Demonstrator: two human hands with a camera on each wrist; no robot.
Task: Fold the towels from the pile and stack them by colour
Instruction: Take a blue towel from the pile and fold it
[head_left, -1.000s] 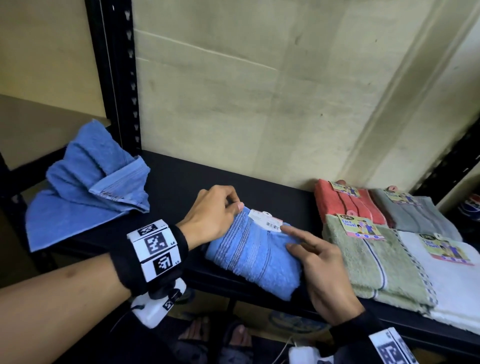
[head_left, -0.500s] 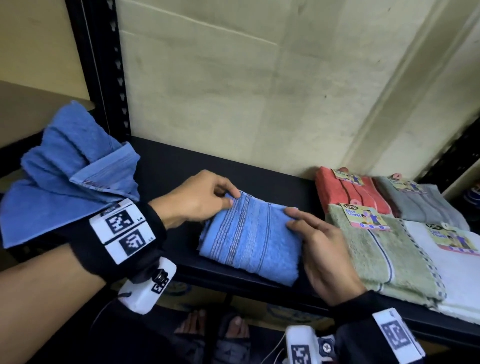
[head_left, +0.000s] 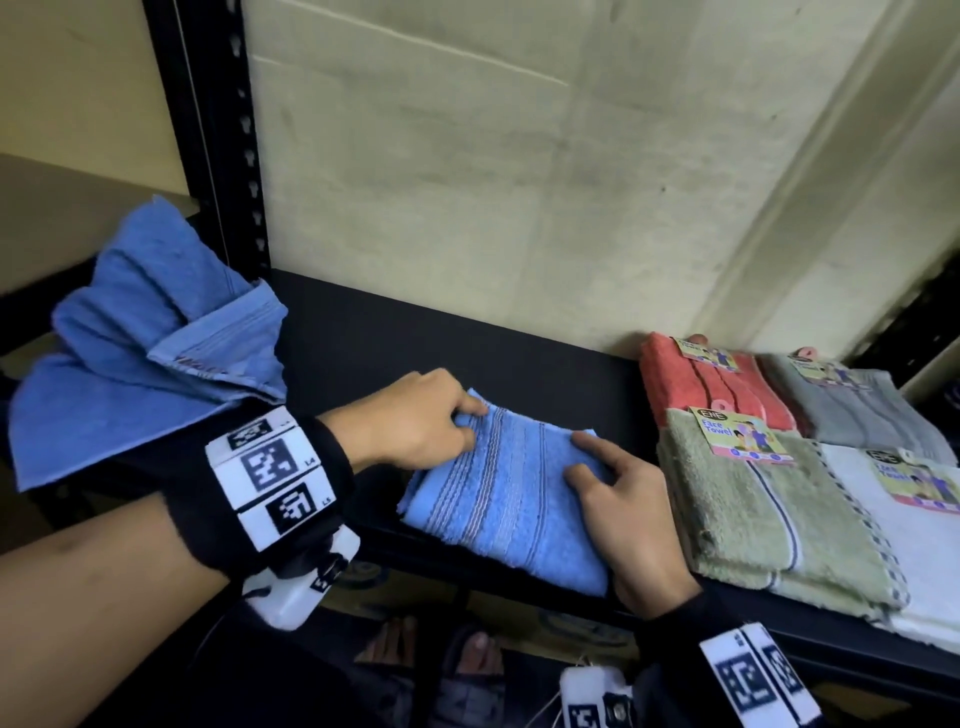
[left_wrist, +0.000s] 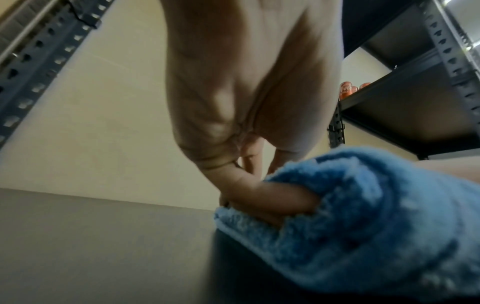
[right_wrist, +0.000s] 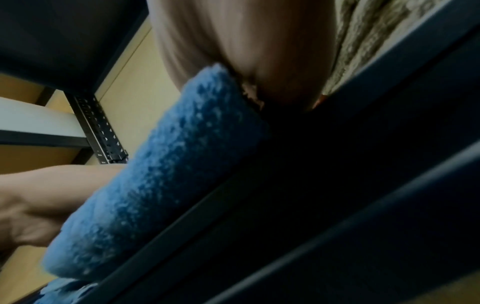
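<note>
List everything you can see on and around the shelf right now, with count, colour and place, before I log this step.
folded blue towel: 1, blue with darker stripes, front middle of the shelf, under both hands
loose blue towel: 1, blue, bunched at the shelf's left end
red towel: 1, folded, labelled, back right
grey towel: 1, folded, labelled, right of the red one
green towel: 1, folded, labelled, front right
white towel: 1, folded, labelled, far right front
shelf: 1, black
shelf post: 1, black, back left
left hand: grips the folded blue towel's left edge
right hand: rests on its right side
</note>
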